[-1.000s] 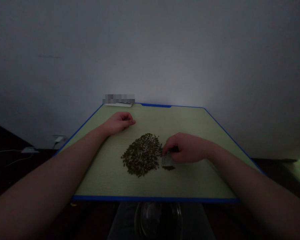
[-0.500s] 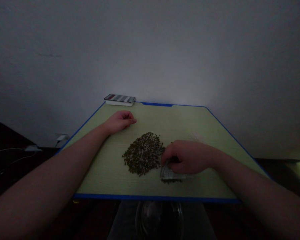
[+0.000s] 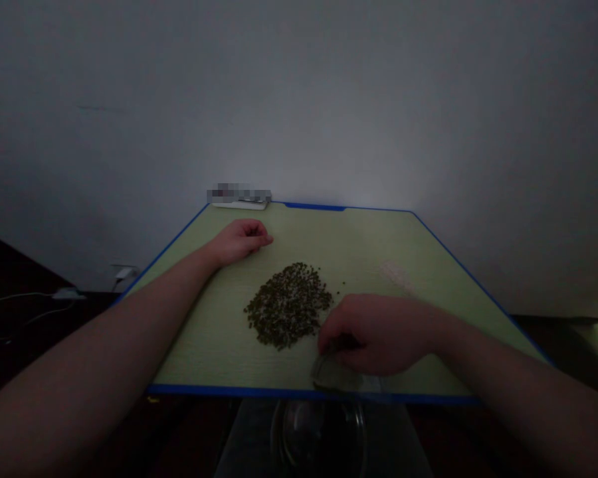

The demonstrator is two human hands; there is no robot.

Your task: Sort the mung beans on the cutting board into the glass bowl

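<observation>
A loose pile of small dark green beans (image 3: 286, 305) lies on the pale tabletop. At its near right side, my right hand (image 3: 379, 335) grips a clear curved plastic piece that looks like a protractor (image 3: 336, 378). The protractor's rounded edge is at the table's near edge, blurred by motion; any beans at it cannot be made out. My left hand (image 3: 244, 240) rests on the tabletop beyond the pile, its fingers curled and thumb against them, with nothing visible in them. A small patch of pale grains (image 3: 396, 273) lies beyond my right hand.
The table (image 3: 204, 358) has a blue rim. Below its near edge, a round shiny container (image 3: 319, 438) sits at my lap. A flat white object (image 3: 239, 204), its top pixelated, lies at the far left corner. A white plug (image 3: 124, 273) and cables are at left; a wall stands behind.
My right hand has moved toward me with the protractor, from beside the pile to the table's near edge. The few beans by the protractor's edge no longer show there. My left hand has stayed put.
</observation>
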